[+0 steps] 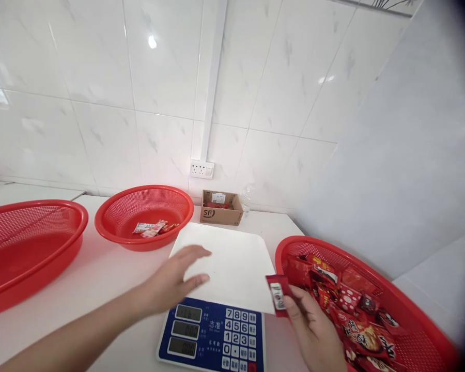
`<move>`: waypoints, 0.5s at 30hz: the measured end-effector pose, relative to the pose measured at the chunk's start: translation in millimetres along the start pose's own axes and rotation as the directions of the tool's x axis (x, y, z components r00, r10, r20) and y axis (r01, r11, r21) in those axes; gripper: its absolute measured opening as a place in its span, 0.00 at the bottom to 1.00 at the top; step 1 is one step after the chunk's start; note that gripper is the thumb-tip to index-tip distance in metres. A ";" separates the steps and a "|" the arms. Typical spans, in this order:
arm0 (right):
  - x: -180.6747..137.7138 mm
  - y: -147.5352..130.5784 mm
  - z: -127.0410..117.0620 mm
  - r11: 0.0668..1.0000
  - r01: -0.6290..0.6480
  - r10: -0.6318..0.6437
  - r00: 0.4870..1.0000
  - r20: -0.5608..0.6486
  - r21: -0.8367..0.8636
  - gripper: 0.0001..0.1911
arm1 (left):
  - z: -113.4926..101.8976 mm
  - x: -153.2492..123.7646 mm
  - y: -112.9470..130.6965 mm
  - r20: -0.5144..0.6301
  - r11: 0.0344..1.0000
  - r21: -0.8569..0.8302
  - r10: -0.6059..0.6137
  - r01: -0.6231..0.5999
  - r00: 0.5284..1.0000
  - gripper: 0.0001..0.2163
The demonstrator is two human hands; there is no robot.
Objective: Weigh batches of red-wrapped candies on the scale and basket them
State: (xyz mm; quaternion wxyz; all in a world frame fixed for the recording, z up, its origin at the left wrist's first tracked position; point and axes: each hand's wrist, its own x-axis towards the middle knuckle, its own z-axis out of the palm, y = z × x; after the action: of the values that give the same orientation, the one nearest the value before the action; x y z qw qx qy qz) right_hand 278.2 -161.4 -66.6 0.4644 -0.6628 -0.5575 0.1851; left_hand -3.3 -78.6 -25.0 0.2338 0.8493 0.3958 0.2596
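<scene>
My left hand (pixel 173 281) hovers over the near left part of a white weighing scale's plate (pixel 228 253), thumb and fingers apart, with nothing in it. My right hand (pixel 312 328) pinches a small red snack packet (pixel 278 295) with a white label at the plate's right edge. Below the plate lies the scale's blue keypad panel (pixel 217 336) with three grey displays. Just beyond my right hand stands a red basket (pixel 414 310) filled with several red snack packets (pixel 349 299); my hand hides part of its near rim.
A round red basket (pixel 112 232) at the back left holds a few packets (pixel 152 229). Another red basket (pixel 67 253) sits at the far left. Behind the scale stand a small cardboard box (pixel 221 216) and a clear plastic bottle (pixel 247 199), near the tiled wall (pixel 163 144).
</scene>
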 end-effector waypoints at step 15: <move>-22.5 -3.3 -9.8 0.993 0.062 -0.059 0.998 0.032 -0.100 0.19 | -62.0 -59.9 -45.6 -0.588 0.886 0.373 -0.006 0.278 0.809 0.10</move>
State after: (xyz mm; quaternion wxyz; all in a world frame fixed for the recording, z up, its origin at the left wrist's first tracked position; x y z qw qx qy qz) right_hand 276.8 -186.1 -65.1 0.4275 -0.6656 -0.5925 0.1523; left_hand -100.2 -87.9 -21.0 -0.0752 0.7292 0.5596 0.3865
